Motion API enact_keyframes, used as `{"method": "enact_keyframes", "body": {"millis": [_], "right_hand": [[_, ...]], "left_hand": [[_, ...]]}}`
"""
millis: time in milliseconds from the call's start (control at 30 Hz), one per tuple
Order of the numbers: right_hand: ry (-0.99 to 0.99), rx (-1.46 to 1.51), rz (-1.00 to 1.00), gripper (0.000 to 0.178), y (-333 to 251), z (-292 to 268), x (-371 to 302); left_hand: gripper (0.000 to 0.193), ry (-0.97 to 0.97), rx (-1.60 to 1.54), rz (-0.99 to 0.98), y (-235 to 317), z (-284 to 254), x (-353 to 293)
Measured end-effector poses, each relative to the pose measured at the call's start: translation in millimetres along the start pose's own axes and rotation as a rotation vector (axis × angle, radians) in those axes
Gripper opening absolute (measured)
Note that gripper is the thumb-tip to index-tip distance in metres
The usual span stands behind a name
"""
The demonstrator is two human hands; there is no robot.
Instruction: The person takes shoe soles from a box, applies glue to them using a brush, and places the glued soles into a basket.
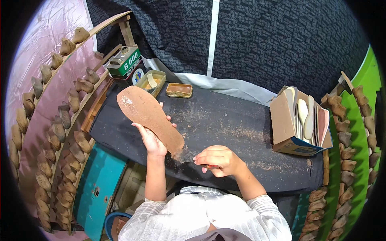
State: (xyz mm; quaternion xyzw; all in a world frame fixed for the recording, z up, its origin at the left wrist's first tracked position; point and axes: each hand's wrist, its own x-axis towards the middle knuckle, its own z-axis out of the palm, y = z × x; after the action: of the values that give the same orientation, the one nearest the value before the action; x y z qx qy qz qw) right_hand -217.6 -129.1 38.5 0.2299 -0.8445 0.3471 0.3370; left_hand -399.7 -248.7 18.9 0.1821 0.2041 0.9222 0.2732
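Note:
My left hand point(152, 138) grips a brown shoe sole point(148, 114) from below, thumb on its near side and fingertips showing along the far edge. The sole is tilted above the table, its wide toe end up to the left with a wet shine on it. In my right hand point(220, 160), fingers closed, is a small brush point(185, 156) with dark bristles and a bit of reddish handle showing. Its blurred bristles are by the narrow heel end of the sole; whether they touch it I cannot tell.
Behind the sole stand a green-and-black metal can point(125, 64), an open tub point(160, 83) and a small brownish tin point(179, 90). A cardboard box point(283, 122) of soles sits at the right on the black-covered table point(229, 110), strewn with crumbs. Racks of wooden shoe lasts point(73, 100) flank both sides.

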Motion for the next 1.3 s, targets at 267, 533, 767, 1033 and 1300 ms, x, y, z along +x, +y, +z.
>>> {"method": "enact_keyframes", "body": {"millis": [267,533,767,1033,1300], "right_hand": [[0.2,0.06,0.195,0.033,28,0,29],[0.511,-0.32,0.434,0.02,170,34,80],[0.417,-0.318,0.547,0.021,262,76,84],[0.431,-0.409,0.547,0.02,268,85,86],[0.421,-0.449,0.485,0.031,222,77,101]], "left_hand": [[0.077,0.021,0.06,0.032,30,-31,10],[0.077,0.017,0.074,-0.121,47,-55,8],[0.077,0.027,0.124,-0.108,75,-78,16],[0.078,0.034,0.151,-0.11,91,-92,28],[0.07,-0.024,0.126,-0.127,100,-94,45]]}}
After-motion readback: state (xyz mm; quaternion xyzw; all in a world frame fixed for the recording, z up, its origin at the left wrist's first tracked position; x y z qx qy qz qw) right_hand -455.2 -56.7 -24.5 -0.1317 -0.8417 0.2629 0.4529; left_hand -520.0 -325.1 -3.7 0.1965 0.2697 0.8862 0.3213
